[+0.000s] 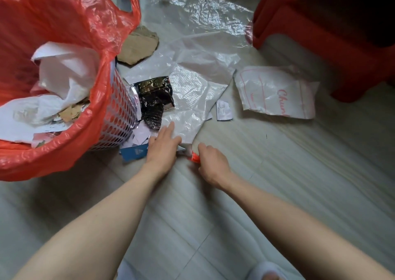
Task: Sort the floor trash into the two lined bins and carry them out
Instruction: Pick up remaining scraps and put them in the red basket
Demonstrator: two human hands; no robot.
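Two bare hands are seen low over the floor (277, 172). A small silver-and-red wrapper (189, 152), its long axis running from upper left to lower right, is pinched by the right hand (213, 166). The left hand (163, 146), fingers straight, is pressed on a crumpled white bag (198, 80). Farther left, a lined bin (115, 113) is filled with paper.

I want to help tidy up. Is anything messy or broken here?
Yes. Trash lies loose on the floor: torn cardboard, crumpled clear plastic and a ripped black foil wrapper beside the red-lined bin. Nothing looks spilled.
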